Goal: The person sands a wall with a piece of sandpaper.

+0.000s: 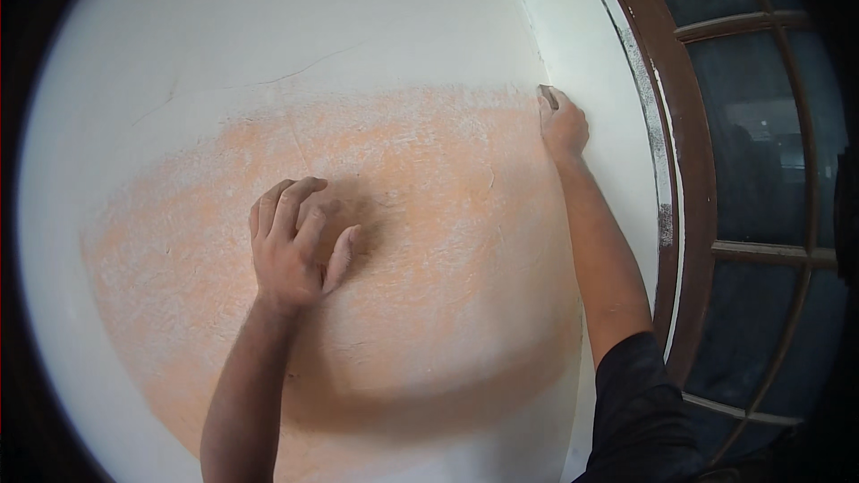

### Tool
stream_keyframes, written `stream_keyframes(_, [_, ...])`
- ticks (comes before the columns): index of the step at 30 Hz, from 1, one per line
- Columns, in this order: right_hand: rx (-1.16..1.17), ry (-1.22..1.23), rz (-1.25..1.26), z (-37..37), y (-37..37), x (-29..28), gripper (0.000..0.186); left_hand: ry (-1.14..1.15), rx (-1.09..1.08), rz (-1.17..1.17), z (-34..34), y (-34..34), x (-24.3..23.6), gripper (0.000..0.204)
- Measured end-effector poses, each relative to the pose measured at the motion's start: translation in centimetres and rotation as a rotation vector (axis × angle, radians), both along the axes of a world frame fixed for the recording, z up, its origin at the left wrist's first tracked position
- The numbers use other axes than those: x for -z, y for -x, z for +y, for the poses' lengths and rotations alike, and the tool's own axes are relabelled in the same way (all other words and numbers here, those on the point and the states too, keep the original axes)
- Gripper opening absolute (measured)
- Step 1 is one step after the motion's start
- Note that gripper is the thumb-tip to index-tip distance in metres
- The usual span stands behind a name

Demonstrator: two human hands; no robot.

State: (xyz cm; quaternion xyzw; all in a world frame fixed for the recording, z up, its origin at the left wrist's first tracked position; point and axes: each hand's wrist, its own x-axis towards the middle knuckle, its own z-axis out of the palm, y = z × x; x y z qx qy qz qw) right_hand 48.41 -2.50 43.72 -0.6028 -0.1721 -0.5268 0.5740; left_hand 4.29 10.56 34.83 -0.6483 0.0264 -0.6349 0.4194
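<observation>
In front of me is a white wall (295, 9) with a wide orange patch (429, 241), streaked with white and rough-looking. My left hand (295, 237) is raised before the middle of this patch, its fingers apart and loosely bent, holding nothing. It casts a shadow on the wall; whether a fingertip touches I cannot tell. Further right and higher, my right hand (564, 128) is closed at the wall's inner corner, by the upper right end of the patch. A small grey-brown piece (548, 97) shows between its fingers, mostly hidden, and its kind is unclear.
A pale side strip of wall (591, 63) meets the main wall at the corner. Beyond it stands a brown wooden frame (684, 152) with dark glass panes (752, 125). Thin cracks (304, 69) run across the white wall above the patch.
</observation>
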Motion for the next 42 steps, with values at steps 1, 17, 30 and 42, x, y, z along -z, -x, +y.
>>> stream_keyframes(1, [0.018, 0.037, 0.046, 0.0, 0.3, -0.2, 0.038, 0.004, 0.022, -0.014, 0.0, 0.1, 0.1, 0.026])
stream_keyframes(17, [0.083, -0.045, 0.132, 3.2, 1.3, -1.2, 0.035, 0.069, 0.132, -0.064, 1.0, 0.9, 0.3, 0.036])
stream_keyframes(30, [0.042, -0.056, 0.074, 1.0, -1.1, -2.2, 0.034, 0.193, 0.173, -0.128, 0.6, 0.3, 0.5, 0.041])
stream_keyframes(42, [0.152, 0.189, -0.087, 0.8, 1.4, -1.1, 0.037, 0.225, 0.141, -0.149, 1.1, 1.6, 1.3, 0.038])
